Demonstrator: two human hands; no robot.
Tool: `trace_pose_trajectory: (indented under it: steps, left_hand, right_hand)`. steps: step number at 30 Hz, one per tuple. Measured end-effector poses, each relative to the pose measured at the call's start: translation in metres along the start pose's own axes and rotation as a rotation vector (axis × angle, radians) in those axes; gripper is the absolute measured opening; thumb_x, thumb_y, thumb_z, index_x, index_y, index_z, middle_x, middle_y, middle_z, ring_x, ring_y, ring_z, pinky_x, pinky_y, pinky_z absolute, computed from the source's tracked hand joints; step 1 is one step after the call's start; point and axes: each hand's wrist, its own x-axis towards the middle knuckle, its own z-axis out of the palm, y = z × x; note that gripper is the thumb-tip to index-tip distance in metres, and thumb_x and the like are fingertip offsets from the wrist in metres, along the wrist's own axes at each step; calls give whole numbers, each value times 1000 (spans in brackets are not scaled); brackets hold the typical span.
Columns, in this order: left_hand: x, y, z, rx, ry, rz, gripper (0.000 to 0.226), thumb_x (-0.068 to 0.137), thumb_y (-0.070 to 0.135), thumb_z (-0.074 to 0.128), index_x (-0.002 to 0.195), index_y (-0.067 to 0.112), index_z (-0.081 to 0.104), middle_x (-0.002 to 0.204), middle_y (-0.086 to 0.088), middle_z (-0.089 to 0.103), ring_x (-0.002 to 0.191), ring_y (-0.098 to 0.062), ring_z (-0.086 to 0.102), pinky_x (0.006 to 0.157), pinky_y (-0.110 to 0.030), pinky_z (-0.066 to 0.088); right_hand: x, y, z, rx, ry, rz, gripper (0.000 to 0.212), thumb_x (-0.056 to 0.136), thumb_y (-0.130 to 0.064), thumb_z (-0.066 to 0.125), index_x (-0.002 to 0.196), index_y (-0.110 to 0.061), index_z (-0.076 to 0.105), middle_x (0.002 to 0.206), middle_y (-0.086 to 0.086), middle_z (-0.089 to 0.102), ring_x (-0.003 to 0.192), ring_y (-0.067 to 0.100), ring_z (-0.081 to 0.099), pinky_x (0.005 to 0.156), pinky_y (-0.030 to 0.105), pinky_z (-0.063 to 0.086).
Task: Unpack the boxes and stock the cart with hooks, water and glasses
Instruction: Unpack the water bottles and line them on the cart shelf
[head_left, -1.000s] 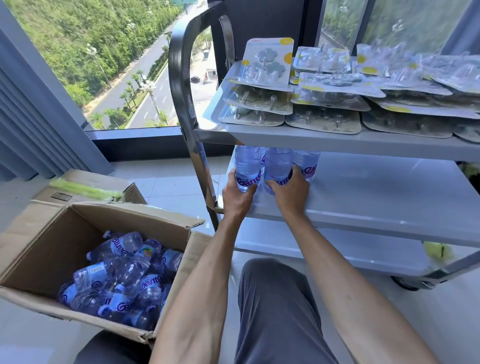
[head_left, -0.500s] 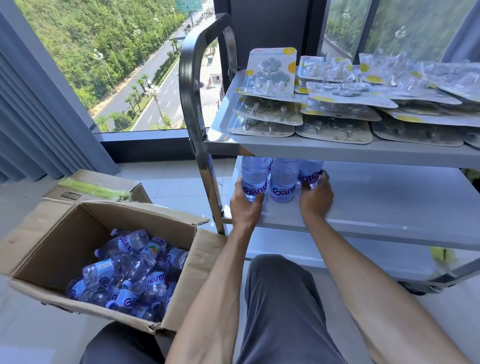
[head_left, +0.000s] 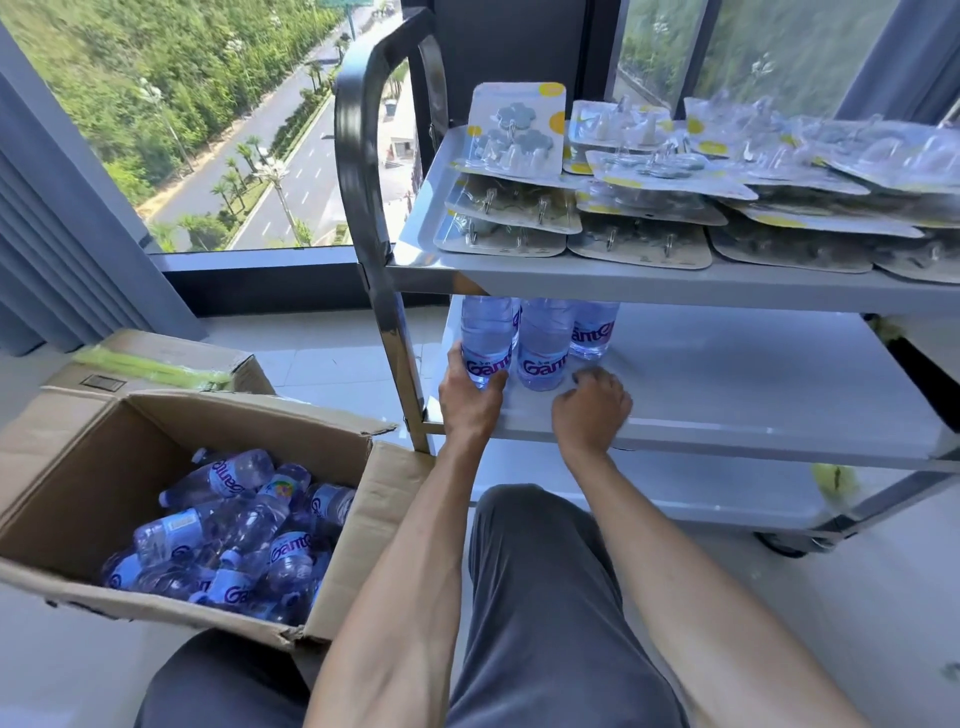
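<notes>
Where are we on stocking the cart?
Done: hook packs cover the top shelf. In hand: water; a few bottles stand on the middle shelf, left hand gripping one bottle, right hand curled, empty. Left: many bottles in the box; no glasses visible.

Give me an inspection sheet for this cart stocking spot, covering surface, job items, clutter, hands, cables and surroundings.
Surface: steel cart's middle shelf, mostly bare.
Job's things: clear water bottles with purple labels upright at the shelf's left end; carded hook packs piled on the top shelf; more bottles lying in the open cardboard box. No glasses seen.
Clutter: closed cardboard box with green tape behind it.
Hands: left hand has a grip on the leftmost bottle; right hand curled, empty.
Cables: nothing seen.
Surroundings: window overlooking road, grey curtain, pale floor.
</notes>
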Motion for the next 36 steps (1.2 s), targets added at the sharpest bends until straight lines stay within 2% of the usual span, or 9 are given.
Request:
trace_pose_trajectory:
  steps: [5, 18, 23, 24, 26, 28, 30, 33, 36]
  left_hand:
    - [3, 2, 3, -13, 10, 8, 58, 83, 27, 74, 133, 21, 45, 120, -6, 67, 104, -28, 65, 89, -42, 56]
    - [1, 4, 2, -23, 0, -17, 60, 84, 26, 76, 134, 17, 45, 122, -8, 65, 108, -29, 64, 88, -36, 54]
    - [-6, 3, 1, -16, 5, -81, 88, 89, 29, 71, 155, 6, 18, 147, -17, 46, 131, -30, 48, 106, -42, 45]
    - [-13, 0, -3, -34, 40, -59, 81, 90, 26, 69, 153, 5, 24, 144, -16, 47, 129, -28, 50, 105, -41, 46]
    - [-28, -9, -18, -87, 118, 15, 55, 90, 16, 64, 141, 9, 45, 124, -9, 61, 105, -19, 62, 89, -35, 55]
    - [-37, -19, -42, -45, 208, 90, 30, 87, 11, 61, 117, 12, 65, 93, -5, 72, 77, -18, 66, 73, -34, 56]
    - [-39, -29, -71, 20, 316, 110, 15, 83, 14, 60, 91, 13, 73, 71, -2, 71, 64, -19, 64, 66, -32, 52]
    - [-29, -47, -118, 26, 445, 3, 16, 82, 19, 58, 85, 14, 73, 70, 0, 71, 68, -17, 66, 69, -27, 49]
    - [-20, -81, -161, 84, 508, -203, 17, 84, 14, 59, 93, 10, 72, 86, -7, 74, 85, -26, 67, 79, -29, 47]
  right_hand:
    - [8, -6, 1, -45, -17, -74, 24, 86, -18, 59, 107, -13, 70, 117, 5, 68, 116, 27, 52, 95, 40, 35]
    - [12, 0, -16, 107, -75, -148, 25, 79, -1, 58, 100, 1, 71, 103, 15, 70, 101, 32, 60, 92, 42, 48]
    - [3, -1, -19, 204, -9, -106, 27, 78, 5, 56, 100, 1, 71, 105, 15, 68, 102, 32, 57, 91, 41, 47]
    - [-6, -4, -17, 236, 38, -83, 28, 79, 6, 55, 102, -1, 70, 107, 14, 67, 104, 32, 56, 92, 41, 47]
    - [-27, -16, -8, 337, 102, -120, 27, 77, 8, 53, 99, -1, 67, 102, 15, 65, 100, 33, 56, 87, 42, 48]
    - [-49, -36, 4, 439, 114, -196, 25, 72, 10, 51, 90, 1, 66, 92, 16, 64, 90, 34, 57, 80, 42, 47]
    - [-71, -57, 15, 522, 61, -243, 22, 71, 8, 49, 85, 0, 65, 85, 14, 64, 82, 33, 58, 73, 38, 46]
    - [-99, -86, 31, 614, -37, -305, 20, 75, 4, 49, 82, -3, 65, 80, 10, 66, 75, 31, 60, 65, 35, 44]
    - [-124, -111, 45, 656, -152, -377, 23, 78, 3, 49, 88, -6, 68, 80, 8, 70, 74, 26, 63, 67, 31, 44]
